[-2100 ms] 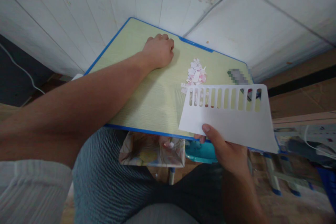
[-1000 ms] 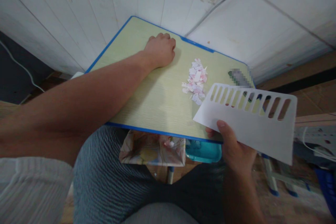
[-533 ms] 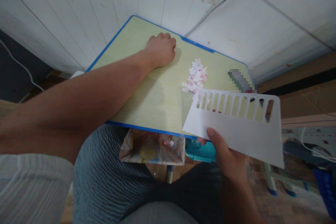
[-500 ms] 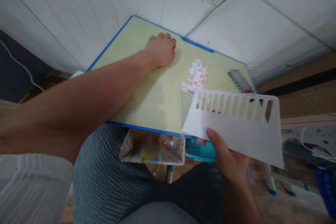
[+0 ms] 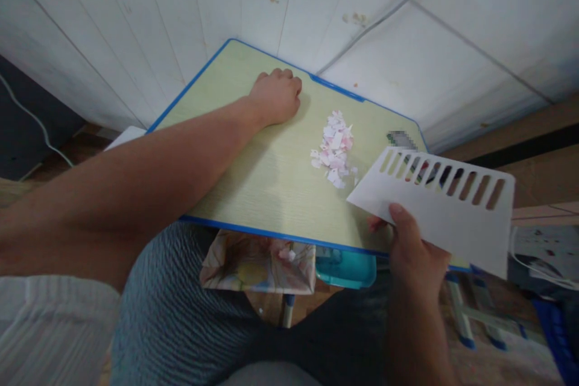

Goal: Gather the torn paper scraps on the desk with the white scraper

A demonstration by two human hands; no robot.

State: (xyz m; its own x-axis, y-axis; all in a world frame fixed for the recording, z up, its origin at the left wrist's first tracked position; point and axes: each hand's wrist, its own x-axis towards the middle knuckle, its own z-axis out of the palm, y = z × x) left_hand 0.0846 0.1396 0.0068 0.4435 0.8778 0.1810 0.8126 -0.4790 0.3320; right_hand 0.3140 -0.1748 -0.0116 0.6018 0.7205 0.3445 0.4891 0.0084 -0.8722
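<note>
My right hand [image 5: 414, 250] grips a white panel [image 5: 434, 205] by its near edge, thumb on top. Thin and flat, the panel has a row of long slots along its far side and is held over the right part of the table. Just left of it, a pile of white and pink paper scraps [image 5: 335, 143] lies on the pale yellow tabletop [image 5: 253, 187]. My left hand [image 5: 277, 95] rests as a closed fist on the table, left of the scraps; whatever it holds, if anything, is hidden.
A blurred-out object [image 5: 401, 139] lies at the table's right rear. Below the front edge are a patterned open box [image 5: 257, 277] with scraps inside and a turquoise container [image 5: 348, 271]. A white wall with a cable [image 5: 389, 15] stands behind.
My right hand has moved the white panel to the right, away from the scraps, uncovering the near end of the pile. My left fist stays on the same spot of the table.
</note>
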